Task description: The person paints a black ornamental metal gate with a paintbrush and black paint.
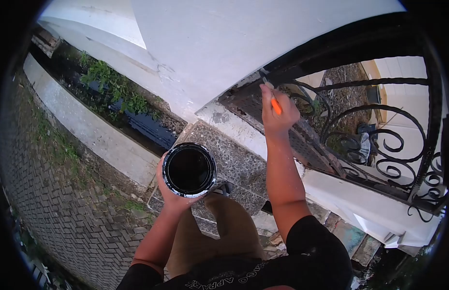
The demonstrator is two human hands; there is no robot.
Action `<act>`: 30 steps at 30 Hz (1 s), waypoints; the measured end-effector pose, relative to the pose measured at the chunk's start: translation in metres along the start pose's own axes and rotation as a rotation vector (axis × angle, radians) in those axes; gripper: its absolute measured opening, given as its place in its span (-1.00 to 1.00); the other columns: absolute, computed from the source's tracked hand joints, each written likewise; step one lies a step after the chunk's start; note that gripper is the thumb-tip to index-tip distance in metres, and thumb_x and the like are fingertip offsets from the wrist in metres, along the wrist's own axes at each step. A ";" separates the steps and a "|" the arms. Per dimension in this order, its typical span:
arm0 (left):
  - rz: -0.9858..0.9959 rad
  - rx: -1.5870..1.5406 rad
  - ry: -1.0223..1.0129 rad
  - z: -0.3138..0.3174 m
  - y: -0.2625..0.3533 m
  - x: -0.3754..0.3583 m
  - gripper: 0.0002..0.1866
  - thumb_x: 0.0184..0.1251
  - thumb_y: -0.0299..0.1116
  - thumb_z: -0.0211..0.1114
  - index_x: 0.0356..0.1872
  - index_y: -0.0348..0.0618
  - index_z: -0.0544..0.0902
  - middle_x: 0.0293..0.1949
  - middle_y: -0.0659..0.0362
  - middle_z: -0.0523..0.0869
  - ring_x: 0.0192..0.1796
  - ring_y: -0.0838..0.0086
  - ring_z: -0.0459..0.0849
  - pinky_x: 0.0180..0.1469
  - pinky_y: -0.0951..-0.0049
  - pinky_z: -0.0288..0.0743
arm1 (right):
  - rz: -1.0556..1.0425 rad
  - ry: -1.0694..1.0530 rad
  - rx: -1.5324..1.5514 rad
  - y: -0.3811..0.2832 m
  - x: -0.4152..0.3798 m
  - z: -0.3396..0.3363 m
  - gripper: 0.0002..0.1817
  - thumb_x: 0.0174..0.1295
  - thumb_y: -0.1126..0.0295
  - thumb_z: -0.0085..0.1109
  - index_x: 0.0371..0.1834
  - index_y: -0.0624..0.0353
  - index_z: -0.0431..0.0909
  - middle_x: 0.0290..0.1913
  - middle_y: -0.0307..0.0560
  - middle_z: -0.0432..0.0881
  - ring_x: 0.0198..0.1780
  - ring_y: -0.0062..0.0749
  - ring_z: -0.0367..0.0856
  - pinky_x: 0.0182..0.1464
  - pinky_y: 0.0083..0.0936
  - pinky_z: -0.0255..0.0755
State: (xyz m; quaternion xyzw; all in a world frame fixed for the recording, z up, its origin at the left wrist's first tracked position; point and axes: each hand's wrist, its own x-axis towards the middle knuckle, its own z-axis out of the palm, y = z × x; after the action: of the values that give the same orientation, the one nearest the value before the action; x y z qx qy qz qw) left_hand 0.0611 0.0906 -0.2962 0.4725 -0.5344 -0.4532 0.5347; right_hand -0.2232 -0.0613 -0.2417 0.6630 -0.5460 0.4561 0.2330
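Observation:
My left hand is wrapped round a can of black paint, held upright in front of my body, its rim smeared with paint. In my right hand is a paintbrush with an orange handle. Its bristle end points up and left, right at the edge of the dark metal gate where it meets the white wall. Fingers of that hand are closed round the handle. Black scrollwork fills the gate to the right of my right hand.
A ditch with dark water and green plants runs along the left, bordered by a concrete kerb. Beyond it lies brick paving. I stand on a pebbled slab. A white ledge runs below the gate.

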 end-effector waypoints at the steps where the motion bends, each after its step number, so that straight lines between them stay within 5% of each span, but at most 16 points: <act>1: -0.002 -0.006 0.009 0.001 0.002 0.001 0.32 -0.25 -0.13 0.83 0.53 -0.24 0.09 0.37 -0.07 0.44 0.40 0.16 0.52 0.46 0.07 0.39 | 0.027 -0.049 -0.008 0.005 0.001 0.008 -0.67 0.03 0.37 0.69 -0.40 0.23 0.62 -0.58 0.01 0.61 -0.62 -0.16 0.58 -0.54 -0.42 0.45; 9: 0.033 -0.090 -0.075 0.005 -0.002 -0.003 0.37 -0.27 -0.21 0.84 0.55 -0.19 0.02 0.41 -0.09 0.40 0.43 0.12 0.50 0.48 0.05 0.39 | -0.115 0.141 -0.015 0.006 0.013 -0.006 -0.63 0.01 0.37 0.70 -0.35 0.24 0.61 -0.56 0.00 0.63 -0.62 -0.14 0.58 -0.54 -0.42 0.48; 13: 0.021 -0.111 -0.061 0.008 -0.005 -0.008 0.38 -0.27 -0.23 0.84 0.56 -0.16 0.00 0.44 -0.10 0.37 0.43 0.11 0.50 0.50 0.03 0.37 | -0.105 -0.017 -0.026 0.010 -0.012 0.015 -0.65 0.02 0.37 0.69 -0.34 0.20 0.61 -0.58 -0.02 0.58 -0.64 -0.15 0.53 -0.59 -0.39 0.38; 14: 0.019 -0.104 -0.091 0.006 -0.005 -0.007 0.38 -0.27 -0.24 0.84 0.56 -0.16 -0.01 0.44 -0.11 0.36 0.44 0.10 0.49 0.50 0.03 0.37 | -0.034 -0.080 -0.050 0.008 -0.018 0.013 -0.74 0.11 0.39 0.64 -0.42 0.20 0.66 -0.56 0.03 0.67 -0.60 -0.26 0.64 -0.48 -0.46 0.49; 23: 0.053 -0.078 -0.080 0.014 -0.005 -0.004 0.39 -0.26 -0.15 0.84 0.57 -0.15 0.00 0.49 -0.13 0.28 0.47 0.08 0.44 0.53 0.03 0.30 | 0.150 -0.057 0.058 0.014 0.005 0.009 -0.79 0.22 0.43 0.55 -0.41 0.27 0.67 -0.58 -0.09 0.67 -0.59 -0.53 0.59 -0.45 -0.62 0.44; 26: 0.037 -0.115 -0.074 0.017 -0.005 -0.007 0.38 -0.26 -0.14 0.84 0.57 -0.15 0.01 0.50 -0.13 0.26 0.47 0.08 0.43 0.53 0.04 0.30 | 0.164 0.012 0.097 0.018 0.022 0.002 -0.78 0.15 0.43 0.60 -0.35 0.28 0.68 -0.53 0.03 0.69 -0.58 -0.25 0.63 -0.46 -0.50 0.48; 30: -0.024 -0.218 -0.053 0.021 -0.005 -0.013 0.38 -0.27 -0.16 0.84 0.56 -0.15 0.02 0.49 -0.13 0.26 0.47 0.08 0.43 0.53 0.05 0.32 | 0.002 0.106 0.088 0.015 0.040 -0.018 -0.74 0.15 0.44 0.60 -0.28 0.35 0.67 -0.49 0.07 0.70 -0.56 -0.22 0.65 -0.46 -0.47 0.51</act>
State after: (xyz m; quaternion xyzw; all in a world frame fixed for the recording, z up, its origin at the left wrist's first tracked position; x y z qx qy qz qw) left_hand 0.0402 0.1022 -0.3033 0.4059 -0.4901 -0.5272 0.5632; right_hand -0.2443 -0.0717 -0.2014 0.6471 -0.5129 0.5143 0.2316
